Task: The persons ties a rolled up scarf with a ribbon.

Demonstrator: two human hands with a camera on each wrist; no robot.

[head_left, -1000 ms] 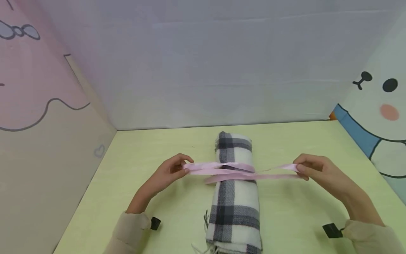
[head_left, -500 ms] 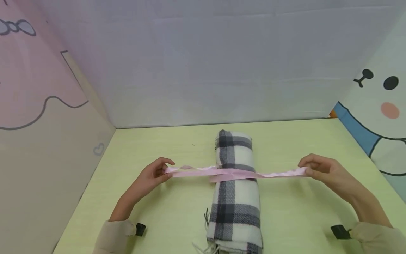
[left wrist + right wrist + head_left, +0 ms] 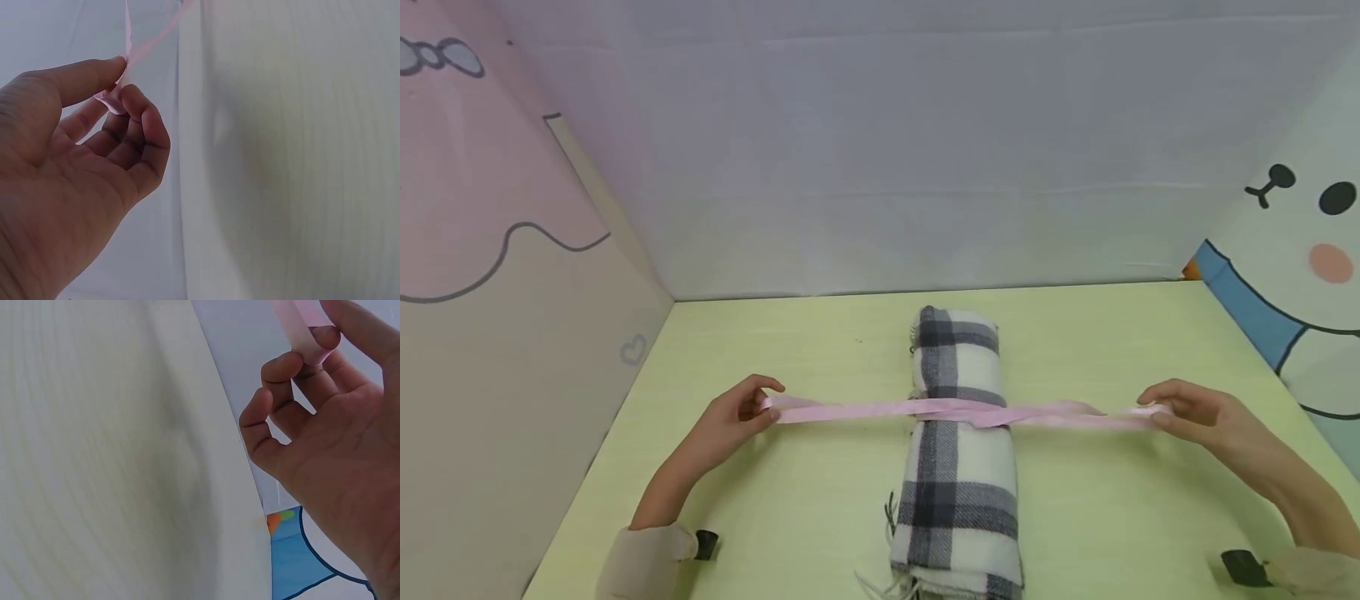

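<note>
The left hand [image 3: 730,421] pinches one end of the pink ribbon [image 3: 955,411] between thumb and curled forefinger; the right hand [image 3: 1195,412] pinches the other end the same way, its remaining fingers loosely curled; between the two sets of fingertips the ribbon runs taut, crossed over the middle of the rolled plaid scarf [image 3: 958,467], which lies on the pale green table [image 3: 1097,508], well apart from either hand.

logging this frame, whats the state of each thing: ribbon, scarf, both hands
pink ribbon: pulled out straight to both sides, crossed over the top of the scarf
plaid scarf: rolled up, lying on the green table, fringe showing at the near end
left hand: pinches the ribbon's left end
right hand: pinches the ribbon's right end
</note>
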